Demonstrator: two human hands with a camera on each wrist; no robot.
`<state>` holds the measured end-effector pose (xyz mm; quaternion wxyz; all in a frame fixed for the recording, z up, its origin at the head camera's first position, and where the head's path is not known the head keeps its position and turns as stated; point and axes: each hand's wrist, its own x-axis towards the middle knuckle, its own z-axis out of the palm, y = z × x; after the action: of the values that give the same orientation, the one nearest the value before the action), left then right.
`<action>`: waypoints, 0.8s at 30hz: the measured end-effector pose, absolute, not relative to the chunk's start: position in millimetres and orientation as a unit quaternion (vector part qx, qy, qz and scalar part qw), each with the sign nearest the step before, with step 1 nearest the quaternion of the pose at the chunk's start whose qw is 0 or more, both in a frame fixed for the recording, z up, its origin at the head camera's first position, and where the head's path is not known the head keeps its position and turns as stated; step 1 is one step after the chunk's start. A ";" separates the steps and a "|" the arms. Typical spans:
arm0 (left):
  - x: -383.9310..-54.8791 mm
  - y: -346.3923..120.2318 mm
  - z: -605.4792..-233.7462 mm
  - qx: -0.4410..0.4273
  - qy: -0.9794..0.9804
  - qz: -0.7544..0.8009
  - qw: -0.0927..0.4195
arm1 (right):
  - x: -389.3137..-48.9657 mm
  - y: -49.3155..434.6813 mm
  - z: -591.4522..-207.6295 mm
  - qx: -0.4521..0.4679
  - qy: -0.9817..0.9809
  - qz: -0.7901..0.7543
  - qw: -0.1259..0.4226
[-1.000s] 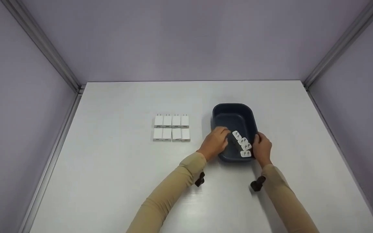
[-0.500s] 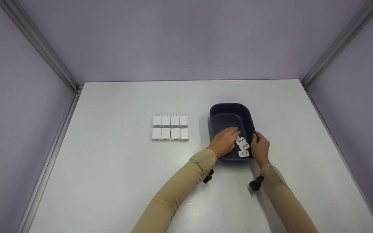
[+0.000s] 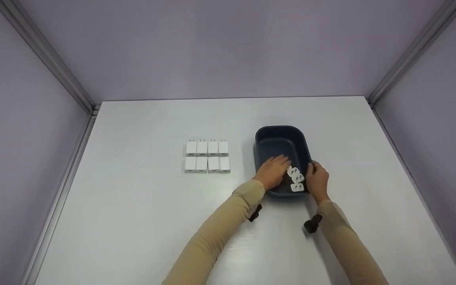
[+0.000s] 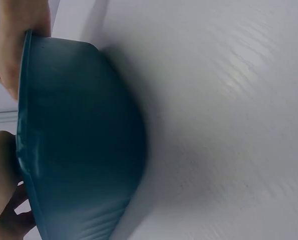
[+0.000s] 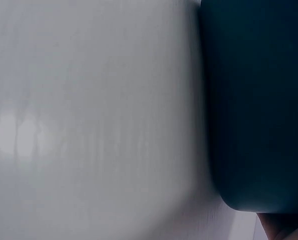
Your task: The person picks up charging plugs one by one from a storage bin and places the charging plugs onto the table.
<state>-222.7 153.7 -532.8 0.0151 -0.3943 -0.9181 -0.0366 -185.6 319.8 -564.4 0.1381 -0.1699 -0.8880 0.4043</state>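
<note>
My right hand (image 3: 317,182) grips the right rim of a dark blue rectangular basin (image 3: 282,130), its thumb by the edge. It also shows at the rim in the left wrist view. My left hand (image 3: 272,172) reaches over the basin's near left side, fingertips at the uppermost of several white USB chargers (image 3: 297,178). These lie inside, prongs up, along the right side. The fingers mostly cover that uppermost charger, and I cannot tell if they pinch it. Only the basin's outer wall (image 4: 83,130) shows in the left wrist view; its inside is hidden there.
Left of the basin, several more white USB chargers (image 3: 207,156) lie on the white table (image 3: 141,213) in two neat rows, prongs of the far row pointing away. Pale walls (image 3: 228,51) enclose the table at the back and both sides.
My left hand has moved right and deeper into the basin, over the uppermost charger, which showed uncovered before. The right hand keeps its place on the rim.
</note>
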 end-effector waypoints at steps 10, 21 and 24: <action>-217.5 152.3 -532.1 -0.376 -0.922 -0.028 0.093 | -185.2 320.2 -562.6 -0.169 -0.891 0.401 0.132; -216.3 149.0 -534.3 -0.352 -0.928 -0.036 0.117 | -185.9 320.0 -561.7 -0.169 -0.892 0.400 0.130; -215.0 148.5 -536.0 -0.345 -0.930 -0.050 0.119 | -185.6 320.3 -561.0 -0.169 -0.891 0.401 0.130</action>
<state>-215.0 148.5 -536.0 0.1189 -0.3454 -0.9295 -0.0503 -185.6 320.3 -561.0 0.1298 -0.1691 -0.8910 0.4008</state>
